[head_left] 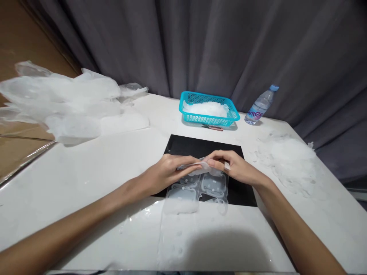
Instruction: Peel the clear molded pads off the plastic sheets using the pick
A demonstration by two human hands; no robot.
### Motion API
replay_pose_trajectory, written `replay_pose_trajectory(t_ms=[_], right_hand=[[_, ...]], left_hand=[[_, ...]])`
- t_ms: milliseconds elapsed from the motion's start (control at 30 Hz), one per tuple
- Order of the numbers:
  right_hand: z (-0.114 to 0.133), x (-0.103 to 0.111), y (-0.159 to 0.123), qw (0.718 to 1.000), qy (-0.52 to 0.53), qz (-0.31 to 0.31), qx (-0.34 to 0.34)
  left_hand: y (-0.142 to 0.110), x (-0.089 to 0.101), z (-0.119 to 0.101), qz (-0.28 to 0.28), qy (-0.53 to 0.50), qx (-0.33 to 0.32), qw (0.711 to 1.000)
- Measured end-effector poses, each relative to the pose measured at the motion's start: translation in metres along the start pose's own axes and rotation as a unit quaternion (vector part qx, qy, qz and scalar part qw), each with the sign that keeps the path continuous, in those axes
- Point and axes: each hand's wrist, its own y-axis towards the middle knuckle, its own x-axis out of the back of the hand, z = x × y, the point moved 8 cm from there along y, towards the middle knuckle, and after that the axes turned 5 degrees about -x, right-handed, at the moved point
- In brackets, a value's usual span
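A translucent, soft-looking sheet with several moulded rounded shapes (213, 185) hangs over a black mat (246, 193), its lower end trailing onto the white table. My left hand (173, 168) is closed on the sheet's folded upper edge, the fingers nearly flat along it. My right hand (229, 164) pinches the same edge between thumb and fingers, close to the left fingertips. A small whitish piece (227, 166) shows at the right fingers. Folds and fingers hide the exact grip points.
A turquoise basket (209, 121) holding whitish pieces stands at the back, with a pink-handled tool (212, 127) before it. A water bottle (260, 106) is to its right. Translucent sheets (77, 103) are heaped on the left, scraps (292, 156) on the right. Grey curtains hang behind.
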Motion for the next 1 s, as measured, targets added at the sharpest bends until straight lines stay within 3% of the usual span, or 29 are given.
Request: replay_pose_trajectory(t_ms=[333, 500, 700, 767, 867, 1000], right_hand=[[-0.007, 0.009, -0.002, 0.998, 0.055, -0.039, -0.012], [-0.008, 0.002, 0.002, 0.998, 0.014, -0.054, 0.015], [-0.021, 0.012, 0.014, 0.961, -0.139, -0.238, 0.001], [-0.025, 0.015, 0.017, 0.945, -0.188, -0.269, 0.003], [-0.034, 0.028, 0.018, 0.928, -0.216, -0.303, -0.006], [-0.038, 0.041, 0.014, 0.940, -0.182, -0.290, 0.020]], left_hand=[[0.004, 0.002, 0.005, -0.005, -0.016, 0.039, 0.999], [0.002, -0.002, 0.009, -0.026, -0.006, 0.061, 0.998], [-0.005, -0.016, -0.021, 0.019, 0.117, -0.129, 0.985], [-0.006, -0.014, -0.023, 0.011, 0.116, -0.151, 0.982], [-0.001, -0.003, -0.011, -0.026, 0.066, -0.070, 0.995], [0.005, 0.002, 0.010, -0.058, -0.078, 0.089, 0.991]])
